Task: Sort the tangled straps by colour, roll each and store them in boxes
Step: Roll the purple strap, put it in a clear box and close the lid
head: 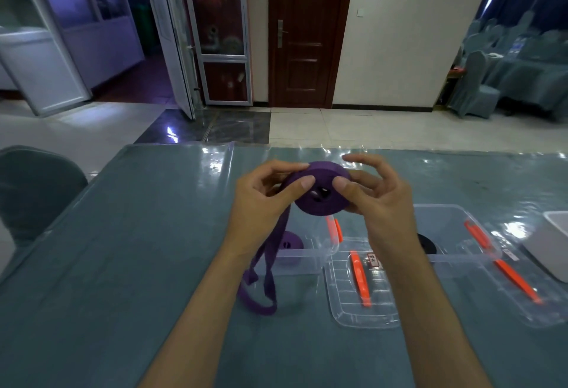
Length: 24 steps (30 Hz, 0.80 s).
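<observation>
Both hands held a purple roll (318,187) up in the air above the counter (129,234), between the person and the far edge. The left hand (264,200) pinched the roll's left flank, thumb on the near face and fingers on the rim; the right hand (373,194) pinched the right flank, thumb near the hollow core, its upper fingers lifted free. So each grip was closed on the same coil. The roll's flat face looked toward the camera, so its winding axis ran roughly from the person outward. The relation that mattered was the loose tail (261,283): it left the coil at its lower left, under the left hand, and hung straight down to the counter, where it ended in a slack loop beside the near corner of the left clear box (307,260). That box already held one purple roll (289,244) and sat almost directly beneath the held coil; the right clear box (448,234), with a black roll (427,243) inside, lay further right. Since the tail fed in from the left and below, I judged the left hand better placed to guide it while the right turned the coil. Two lids with orange clips (359,283) lay on the counter nearby.
</observation>
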Tool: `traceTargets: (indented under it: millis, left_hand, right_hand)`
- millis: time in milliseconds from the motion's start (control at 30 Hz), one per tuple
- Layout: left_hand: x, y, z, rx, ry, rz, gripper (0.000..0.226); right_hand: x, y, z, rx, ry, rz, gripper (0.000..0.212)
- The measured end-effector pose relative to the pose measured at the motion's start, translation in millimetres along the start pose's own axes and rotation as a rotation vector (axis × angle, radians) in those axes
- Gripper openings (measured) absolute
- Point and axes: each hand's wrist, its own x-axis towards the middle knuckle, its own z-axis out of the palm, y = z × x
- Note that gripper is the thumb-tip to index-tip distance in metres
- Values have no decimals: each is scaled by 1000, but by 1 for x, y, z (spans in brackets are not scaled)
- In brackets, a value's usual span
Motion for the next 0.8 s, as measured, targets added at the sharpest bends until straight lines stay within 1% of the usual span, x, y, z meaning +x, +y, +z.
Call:
traceTargets:
  millis: [67,100,200,267,333,400,467,567,633,700,800]
  left_hand:
    - [-2,0,-4,-14,-55,-10,34]
    - [-3,1,-6,-15,-52,3,35]
    - [-5,7,-4,-19,36,47,30]
    - [-9,4,-2,-65,57,31,26]
    - [-13,0,-4,-70,22,-3,28]
    - [-14,-2,-8,-47,-44,-21,37]
    - [-13,2,-11,-53,-39,1,40]
    - [-11,6,-9,-58,36,35,35]
    - [-12,5,-8,-94,19,6,29]
    - [-11,3,-11,-102,-16,-13,30]
    - [-10,7,-11,-90,-10,26,34]
  right_hand:
    - [-3,3,1,25,31,-10,27]
    - [-5,5,1,32,23,3,23]
    - [-7,9,1,-15,-40,59,20]
    - [-7,8,-1,-59,-32,34,22]
    - [-7,5,1,-74,24,-33,32]
    - [-8,4,2,-63,54,-60,31]
    - [-9,7,1,-55,7,-26,22]
    - [-7,7,-5,-71,-70,41,28]
    - [-6,2,-6,-64,-40,-1,31]
    - [-7,0,-2,-50,3,-73,34]
    - [-9,4,1,-25,-15,-77,25]
